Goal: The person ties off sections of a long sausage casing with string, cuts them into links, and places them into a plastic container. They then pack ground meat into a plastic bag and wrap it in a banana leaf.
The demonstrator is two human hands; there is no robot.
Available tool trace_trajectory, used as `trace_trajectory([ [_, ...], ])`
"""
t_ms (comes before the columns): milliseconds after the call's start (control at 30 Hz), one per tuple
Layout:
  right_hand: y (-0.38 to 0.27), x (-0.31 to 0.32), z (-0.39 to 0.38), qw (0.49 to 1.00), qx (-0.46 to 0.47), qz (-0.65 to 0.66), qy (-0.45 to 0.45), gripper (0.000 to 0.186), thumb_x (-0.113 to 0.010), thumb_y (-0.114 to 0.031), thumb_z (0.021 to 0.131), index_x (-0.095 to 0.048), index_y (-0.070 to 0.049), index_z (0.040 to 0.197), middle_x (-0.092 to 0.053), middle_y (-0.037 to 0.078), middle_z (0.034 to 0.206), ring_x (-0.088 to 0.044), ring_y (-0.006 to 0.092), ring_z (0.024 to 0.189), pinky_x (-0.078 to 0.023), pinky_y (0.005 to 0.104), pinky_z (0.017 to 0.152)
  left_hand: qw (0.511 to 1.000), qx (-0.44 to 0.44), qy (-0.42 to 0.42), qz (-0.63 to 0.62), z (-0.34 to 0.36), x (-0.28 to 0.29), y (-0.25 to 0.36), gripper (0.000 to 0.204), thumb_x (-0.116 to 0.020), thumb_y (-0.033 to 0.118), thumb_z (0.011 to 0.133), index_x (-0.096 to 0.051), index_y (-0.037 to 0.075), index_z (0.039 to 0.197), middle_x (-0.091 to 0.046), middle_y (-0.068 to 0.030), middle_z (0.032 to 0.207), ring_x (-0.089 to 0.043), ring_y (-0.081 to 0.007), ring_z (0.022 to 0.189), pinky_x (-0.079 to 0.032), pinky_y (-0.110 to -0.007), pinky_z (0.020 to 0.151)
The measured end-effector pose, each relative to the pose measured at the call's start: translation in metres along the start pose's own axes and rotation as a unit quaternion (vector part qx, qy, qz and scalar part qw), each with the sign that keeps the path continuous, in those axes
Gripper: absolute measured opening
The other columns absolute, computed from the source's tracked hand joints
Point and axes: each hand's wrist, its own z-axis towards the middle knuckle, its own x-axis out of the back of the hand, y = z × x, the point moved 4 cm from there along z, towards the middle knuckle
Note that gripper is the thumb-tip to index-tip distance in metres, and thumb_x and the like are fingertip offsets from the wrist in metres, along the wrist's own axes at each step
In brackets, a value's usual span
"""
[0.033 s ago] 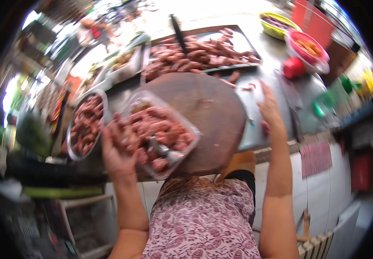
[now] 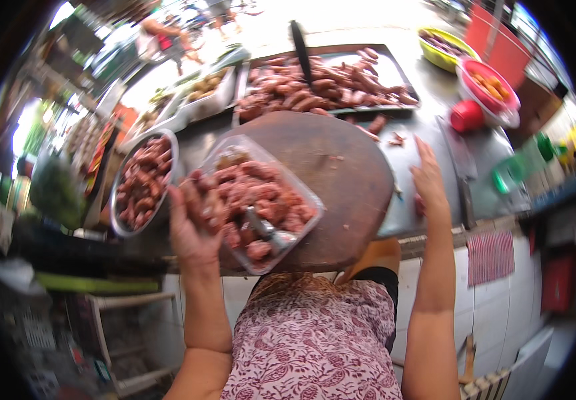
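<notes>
My left hand (image 2: 196, 237) is cupped around several raw sausages (image 2: 204, 203), over the left side of a clear plastic tub (image 2: 311, 223). The tub holds ground-looking raw meat (image 2: 261, 183) with a metal piece like a spoon or funnel (image 2: 258, 223) in it. It rests on a round wooden chopping block (image 2: 341, 180). To the left of that hand stands an oval white-rimmed bowl of sausages (image 2: 144, 180). My right hand (image 2: 428, 177) is open and holds nothing, fingers stretched out above the metal counter, right of the block.
Behind the block, a large tray (image 2: 398, 80) is heaped with sausages, a black handle (image 2: 300, 50) sticking up from it. On the right are a long knife (image 2: 464, 183), a red round object (image 2: 466, 116), a pink bowl (image 2: 511, 100), a yellow-green bowl (image 2: 438, 57) and a green bottle (image 2: 521, 160).
The whole view has shifted, so things sit slightly farther right and the blur is less. Both hands keep nearly the same places relative to the tub and block.
</notes>
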Motion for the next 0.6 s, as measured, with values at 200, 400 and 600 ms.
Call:
trace_trajectory([
  [200,0.000,0.007,-0.074,0.971,-0.063,-0.205,-0.107,0.035,-0.073,-0.015,0.088,-0.066,-0.011,0.122,-0.061,0.016,0.118,-0.062,0.0382,0.104,-0.052,0.0477,0.088,0.999,-0.007,-0.017,0.041,0.012,0.006,-0.004,0.052,-0.053,0.052,0.102,-0.062,0.003,0.117,-0.062,-0.0100,0.097,-0.052,-0.0160,0.070,-0.045,-0.029,0.060],
  [400,0.004,0.004,-0.079,0.990,-0.096,-0.099,-0.003,0.018,-0.068,-0.004,0.089,-0.070,-0.001,0.107,-0.065,0.016,0.105,-0.064,0.0330,0.093,-0.052,0.0447,0.083,0.995,-0.045,-0.055,0.076,0.031,0.005,0.000,0.054,-0.054,0.052,0.102,-0.055,0.002,0.123,-0.060,-0.0096,0.091,-0.056,-0.0178,0.074,-0.047,-0.032,0.069],
  [600,-0.132,0.050,-0.066,0.938,-0.071,0.333,0.066,0.020,-0.066,-0.005,0.097,-0.069,0.002,0.115,-0.066,0.002,0.100,-0.058,0.0051,0.077,-0.047,0.0207,0.065,0.983,-0.135,-0.048,0.118,0.029,0.017,0.013,0.050,-0.066,0.033,0.100,-0.049,0.001,0.135,-0.058,-0.0075,0.094,-0.054,-0.0132,0.076,-0.047,-0.026,0.069],
])
